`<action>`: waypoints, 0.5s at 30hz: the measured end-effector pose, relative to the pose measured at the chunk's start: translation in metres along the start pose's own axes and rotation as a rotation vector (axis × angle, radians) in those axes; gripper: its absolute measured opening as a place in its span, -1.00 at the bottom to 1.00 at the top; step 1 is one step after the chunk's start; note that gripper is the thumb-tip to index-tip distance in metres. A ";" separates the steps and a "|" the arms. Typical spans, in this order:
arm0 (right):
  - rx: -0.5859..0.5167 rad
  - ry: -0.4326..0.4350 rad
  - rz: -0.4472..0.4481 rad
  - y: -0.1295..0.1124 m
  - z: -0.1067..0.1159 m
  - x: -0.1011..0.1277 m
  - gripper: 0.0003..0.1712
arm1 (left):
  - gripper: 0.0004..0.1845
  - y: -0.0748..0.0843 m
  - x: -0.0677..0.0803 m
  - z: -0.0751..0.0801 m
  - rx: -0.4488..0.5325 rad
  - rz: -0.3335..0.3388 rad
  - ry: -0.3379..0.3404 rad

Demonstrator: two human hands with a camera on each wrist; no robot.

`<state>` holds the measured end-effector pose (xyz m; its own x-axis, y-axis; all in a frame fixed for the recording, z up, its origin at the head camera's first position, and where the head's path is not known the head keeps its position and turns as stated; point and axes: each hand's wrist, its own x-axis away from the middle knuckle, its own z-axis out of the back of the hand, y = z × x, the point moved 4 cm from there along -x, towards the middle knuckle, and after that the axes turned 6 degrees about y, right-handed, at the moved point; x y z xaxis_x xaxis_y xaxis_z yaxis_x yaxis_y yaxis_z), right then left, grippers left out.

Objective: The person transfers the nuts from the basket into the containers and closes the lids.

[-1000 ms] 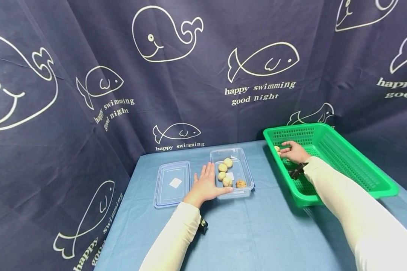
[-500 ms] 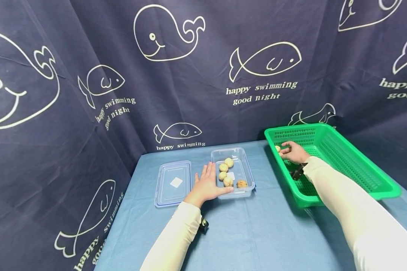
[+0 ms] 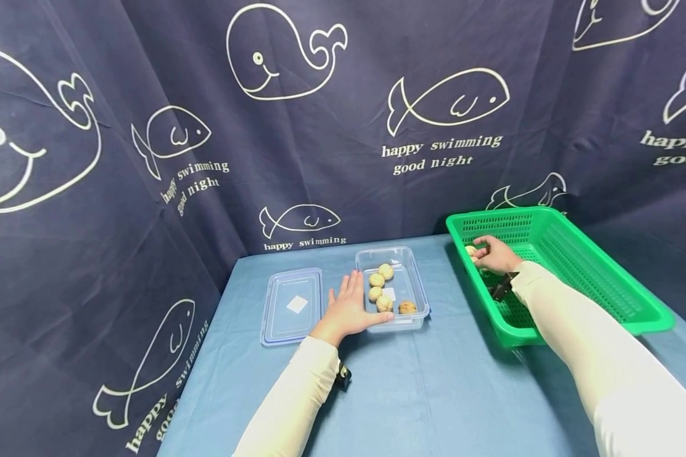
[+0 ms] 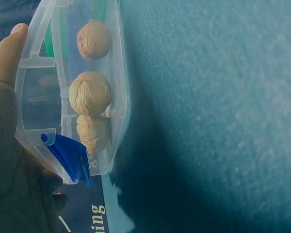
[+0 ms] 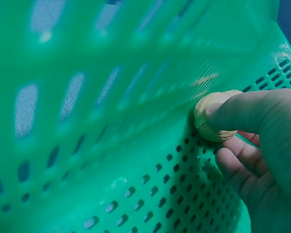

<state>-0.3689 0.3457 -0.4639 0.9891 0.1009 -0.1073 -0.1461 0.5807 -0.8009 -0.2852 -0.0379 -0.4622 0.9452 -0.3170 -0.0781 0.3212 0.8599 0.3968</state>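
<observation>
My left hand (image 3: 349, 312) rests on the near left corner of a clear plastic box (image 3: 414, 279), fingers straight along its left side and thumb along the front rim. Inside the box lie several pale walnuts (image 3: 376, 280) and a browner walnut (image 3: 407, 307) near the front. The left wrist view shows walnuts (image 4: 89, 93) through the box wall, with a blue clip (image 4: 70, 158) hanging beside the palm. My right hand (image 3: 496, 256) reaches into a green basket (image 3: 600, 266). There it pinches a walnut (image 5: 211, 116) between thumb and fingers, close to the basket's side wall.
Left of the box, a clear lid (image 3: 293, 307) with a blue-edged rim lies flat on the blue tablecloth (image 3: 400, 393). A dark curtain (image 3: 343, 158) with white whale and fish drawings stands behind the table and along its left side.
Both hands stay at nearly the same places, the left at the box and the right at the walnut in the basket. The head view has shifted slightly.
</observation>
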 end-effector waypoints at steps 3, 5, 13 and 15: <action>-0.004 0.004 -0.007 -0.001 0.000 0.000 -0.25 | 0.39 -0.001 0.000 -0.001 -0.007 0.001 -0.003; 0.001 0.012 -0.015 -0.002 0.001 0.000 -0.23 | 0.39 -0.001 0.000 -0.001 -0.010 0.001 -0.003; -0.035 0.050 -0.071 -0.008 0.009 0.002 -0.13 | 0.40 0.001 0.001 0.000 -0.011 0.000 -0.013; -0.051 0.061 -0.072 -0.010 0.011 0.001 -0.13 | 0.40 0.000 0.000 0.000 -0.012 0.001 -0.014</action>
<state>-0.3671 0.3490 -0.4491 0.9965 0.0102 -0.0824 -0.0747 0.5424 -0.8368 -0.2852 -0.0377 -0.4616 0.9448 -0.3214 -0.0645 0.3206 0.8651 0.3857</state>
